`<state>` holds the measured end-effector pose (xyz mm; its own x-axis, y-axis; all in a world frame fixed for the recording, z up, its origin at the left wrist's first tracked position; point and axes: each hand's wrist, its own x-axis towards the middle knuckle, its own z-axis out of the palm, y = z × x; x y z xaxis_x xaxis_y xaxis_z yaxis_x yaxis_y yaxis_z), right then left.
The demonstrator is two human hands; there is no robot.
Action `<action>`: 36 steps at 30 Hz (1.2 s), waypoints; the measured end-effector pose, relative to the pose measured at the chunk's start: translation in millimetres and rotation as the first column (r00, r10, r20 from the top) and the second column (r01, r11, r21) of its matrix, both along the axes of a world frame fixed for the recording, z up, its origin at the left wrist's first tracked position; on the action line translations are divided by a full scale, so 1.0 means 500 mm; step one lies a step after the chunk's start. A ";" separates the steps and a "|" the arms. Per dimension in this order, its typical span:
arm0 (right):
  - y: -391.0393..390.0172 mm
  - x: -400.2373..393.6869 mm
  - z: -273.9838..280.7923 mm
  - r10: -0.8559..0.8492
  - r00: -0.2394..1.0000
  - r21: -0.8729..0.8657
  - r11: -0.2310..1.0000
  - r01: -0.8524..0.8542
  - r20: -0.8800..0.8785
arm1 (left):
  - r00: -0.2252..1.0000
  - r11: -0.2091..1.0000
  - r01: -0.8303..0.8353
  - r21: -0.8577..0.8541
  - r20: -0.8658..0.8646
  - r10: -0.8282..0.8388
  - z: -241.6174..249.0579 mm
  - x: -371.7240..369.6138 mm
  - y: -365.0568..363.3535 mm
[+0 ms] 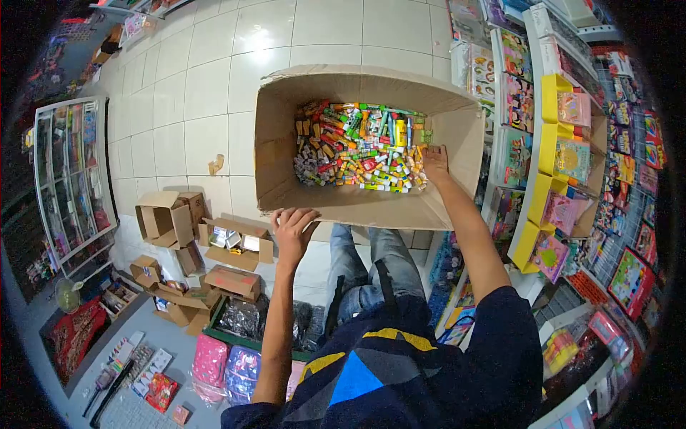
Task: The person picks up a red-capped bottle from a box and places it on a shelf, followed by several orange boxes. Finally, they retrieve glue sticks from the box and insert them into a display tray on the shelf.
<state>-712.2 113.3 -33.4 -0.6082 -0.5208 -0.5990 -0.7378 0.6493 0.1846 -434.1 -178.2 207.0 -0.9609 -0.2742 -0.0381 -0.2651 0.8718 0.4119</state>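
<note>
A large open cardboard box (pixel 371 204) stands in front of my legs. Across its bottom lie many small glue sticks (pixel 357 150), in orange, green, yellow, red and white. A bigger yellow tube (pixel 400 133) lies among them near the right end. My left hand (pixel 293 227) grips the box's near rim at the left corner, fingers bent over the cardboard. Inside the box, my right hand (pixel 435 164) reaches down at the right end of the pile, fingers stretched out beside the glue sticks and nothing visibly held.
Shelves with yellow display trays (pixel 525 247) and packaged goods run along the right. Small opened cartons (pixel 168 222) sit on the floor at left, near a glass display case (pixel 75 179). Pink and blue bags (pixel 243 372) lie beside me. Tiled floor (pixel 207 86) stretches beyond the box.
</note>
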 end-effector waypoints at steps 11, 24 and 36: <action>-0.023 0.009 0.081 -0.193 0.928 -0.061 0.973 0.224 0.320 | 0.997 1.000 -0.001 -0.010 -0.072 0.000 -0.015 0.015 0.003; -0.052 0.121 0.223 -0.183 0.733 -0.714 0.168 0.680 0.655 | 0.978 0.981 0.191 -0.046 -0.078 -0.194 -0.009 0.039 -0.015; -0.237 0.184 0.497 0.379 0.517 -0.586 0.090 0.805 0.767 | 0.995 0.618 0.035 0.785 -0.084 0.051 0.035 -0.077 0.041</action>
<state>-620.2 -5.0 215.3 -0.5593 -0.8290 -0.0063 0.0875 -0.0515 -0.9948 -472.6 -157.6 224.3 -0.9693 -0.1886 -0.1580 -0.1957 0.2021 0.9596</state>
